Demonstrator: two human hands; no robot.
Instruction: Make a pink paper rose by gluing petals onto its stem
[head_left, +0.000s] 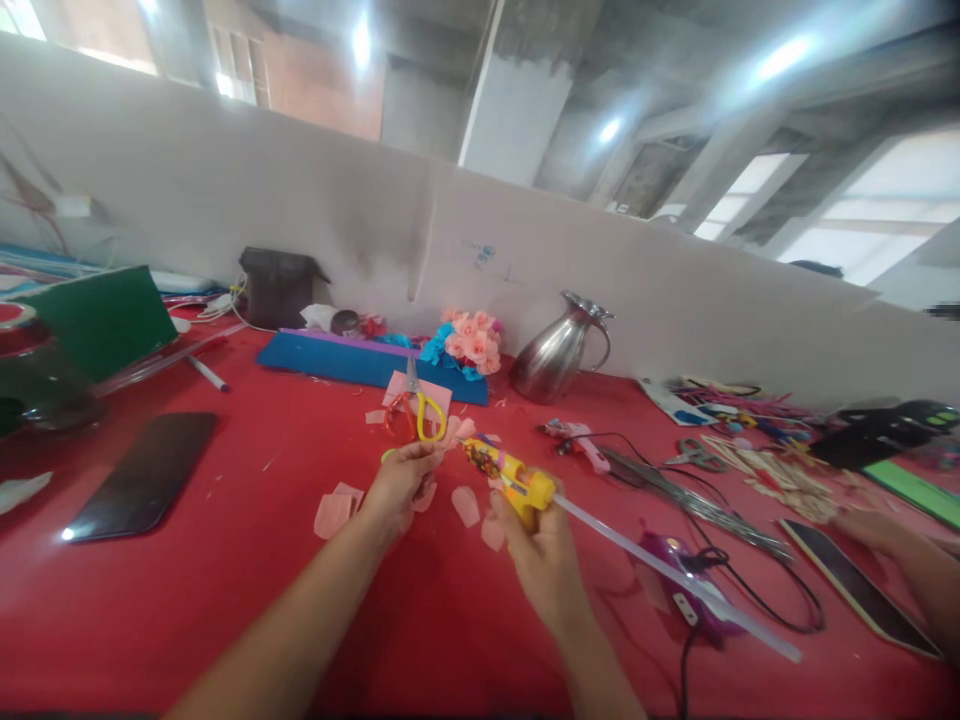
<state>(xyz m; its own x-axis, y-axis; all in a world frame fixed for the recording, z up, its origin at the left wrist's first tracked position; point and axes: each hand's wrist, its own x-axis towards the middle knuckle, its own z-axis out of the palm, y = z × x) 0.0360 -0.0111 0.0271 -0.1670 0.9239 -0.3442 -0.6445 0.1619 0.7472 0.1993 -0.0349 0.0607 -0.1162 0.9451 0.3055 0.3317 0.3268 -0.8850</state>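
My right hand [546,560] is wrapped around the grip of a yellow glue gun [511,474]. A long translucent glue stick [667,572] sticks out of its back, slanting down to the right. The nozzle points left toward my left hand [403,485], whose fingers are pinched together; what they hold is too small to make out. Just beyond my left fingers lie scissors [429,415] with red and yellow handles, resting on pink paper [439,390]. Cut pink paper petals [332,515] are scattered around both hands on the red table [300,620].
Pink and blue paper flowers [474,343], a blue sheet [330,362] and a steel jug [551,355] stand along the partition. To the right are a purple power socket [686,585] with cables, wires [705,510] and another person's arm [900,545] beside a phone [859,585]. A dark phone [146,480] lies left.
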